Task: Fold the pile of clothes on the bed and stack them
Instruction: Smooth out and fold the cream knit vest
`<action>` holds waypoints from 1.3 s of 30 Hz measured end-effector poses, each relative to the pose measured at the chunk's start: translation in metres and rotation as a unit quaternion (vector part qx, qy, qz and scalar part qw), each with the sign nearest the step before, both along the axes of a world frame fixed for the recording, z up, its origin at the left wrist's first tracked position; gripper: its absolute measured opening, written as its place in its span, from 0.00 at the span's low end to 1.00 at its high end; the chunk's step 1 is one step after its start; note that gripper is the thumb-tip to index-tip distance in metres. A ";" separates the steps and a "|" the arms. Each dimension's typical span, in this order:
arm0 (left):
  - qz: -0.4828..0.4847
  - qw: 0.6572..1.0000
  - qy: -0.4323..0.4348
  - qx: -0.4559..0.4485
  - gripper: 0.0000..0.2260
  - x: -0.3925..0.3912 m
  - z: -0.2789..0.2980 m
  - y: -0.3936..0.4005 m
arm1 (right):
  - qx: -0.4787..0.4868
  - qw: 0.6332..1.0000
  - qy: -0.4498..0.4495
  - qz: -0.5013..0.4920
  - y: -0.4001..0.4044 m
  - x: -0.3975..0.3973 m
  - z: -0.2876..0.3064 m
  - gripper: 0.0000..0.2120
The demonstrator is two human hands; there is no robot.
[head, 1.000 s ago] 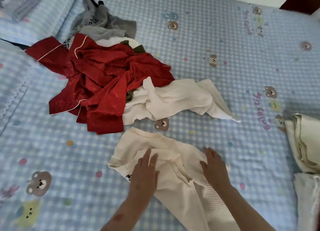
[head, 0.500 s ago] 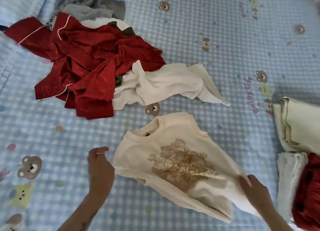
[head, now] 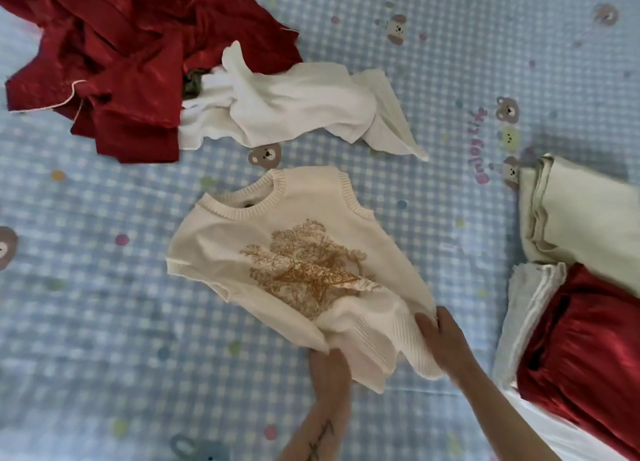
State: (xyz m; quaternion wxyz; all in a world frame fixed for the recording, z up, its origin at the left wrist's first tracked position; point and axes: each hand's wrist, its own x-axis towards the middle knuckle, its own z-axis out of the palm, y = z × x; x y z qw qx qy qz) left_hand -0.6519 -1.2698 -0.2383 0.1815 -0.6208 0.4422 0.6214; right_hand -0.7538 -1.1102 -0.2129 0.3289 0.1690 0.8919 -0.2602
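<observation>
vest [head: 277,239] hem in both hands [head: 443,339]

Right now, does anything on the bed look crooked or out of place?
Yes. The cream vest lies at a slant on the bed, and its ribbed hem is bunched where the left hand and the right hand grip it. Nothing looks damaged.

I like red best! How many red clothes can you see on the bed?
2 red heaps: a crumpled red pile at the top left and a folded red garment on the stack at the right edge. The crumpled pile may hold more than one piece.
</observation>
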 end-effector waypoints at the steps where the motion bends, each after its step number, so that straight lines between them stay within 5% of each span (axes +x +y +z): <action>1: 0.004 0.999 -0.026 -0.032 0.17 0.007 -0.002 -0.003 | 0.005 1.000 0.008 0.001 0.005 -0.001 -0.002 0.08; 8: 0.011 0.996 -0.033 -0.083 0.16 0.097 0.013 -0.022 | 0.018 0.999 -0.031 0.041 0.038 0.022 -0.008 0.12; 12: -0.101 0.984 -0.039 -0.143 0.27 0.138 0.024 -0.027 | 0.046 0.995 -0.083 0.034 0.060 0.067 -0.008 0.13; 15: -0.247 0.957 -0.021 -0.151 0.35 0.165 0.035 -0.038 | 0.096 0.987 -0.122 0.050 0.075 0.103 -0.002 0.26; 18: -0.168 0.977 -0.083 -0.100 0.18 0.162 0.039 -0.058 | 0.100 0.993 -0.047 0.042 0.078 0.102 0.005 0.20; 22: -0.121 0.967 -0.039 -0.221 0.23 0.086 0.025 -0.127 | 0.053 0.991 0.093 0.080 0.015 0.010 0.000 0.15; 26: -0.163 0.940 0.036 -0.296 0.30 -0.020 -0.001 -0.199 | -0.041 0.981 0.141 0.130 -0.076 -0.099 -0.027 0.26; 30: -0.235 0.919 0.072 -0.307 0.04 -0.071 -0.017 -0.227 | 0.014 0.965 0.118 0.232 -0.105 -0.142 -0.050 0.15; 35: -0.230 0.880 0.149 -0.388 0.05 -0.161 -0.012 -0.249 | 0.065 0.962 0.226 0.137 -0.081 -0.202 -0.032 0.10; 37: -0.262 0.845 0.158 -0.439 0.07 -0.205 -0.004 -0.250 | 0.072 0.962 0.247 0.087 -0.077 -0.225 -0.024 0.10; 39: -0.348 0.758 0.156 -0.529 0.12 -0.220 -0.001 -0.232 | 0.161 0.931 0.306 0.114 -0.081 -0.221 -0.021 0.16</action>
